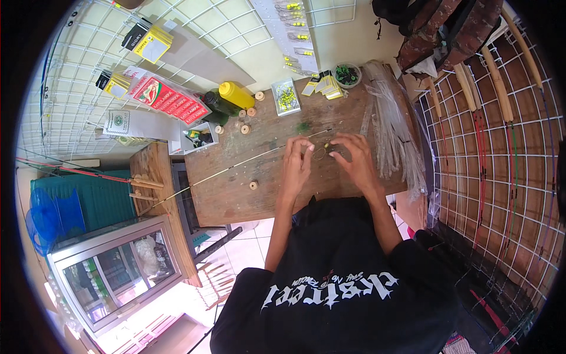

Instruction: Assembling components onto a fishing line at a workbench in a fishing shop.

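Note:
My left hand [298,158] is over the wooden table, its fingers bent and drawn toward the thumb in a pinch. Opposite it, my right hand [355,156] curls its thumb and index finger inward. A thin loop of fishing line [319,155] spans the small gap between the hands. Close to the right fingertips is a tiny yellow-and-dark bead or float [326,146]; exactly how it is gripped is too small to tell. A slender pale fishing rod [236,166] runs across the table and passes behind my left hand. Beyond the fingers lies a small green tuft [303,127].
The table [224,203] holds wooden spools [253,185], a yellow bottle [236,94], a white box of yellow beads [286,98], a round tub [346,75] and clear plastic strips [392,130]. White wire grids [471,159] stand at the right and back. A glass-fronted cabinet [118,271] is at left.

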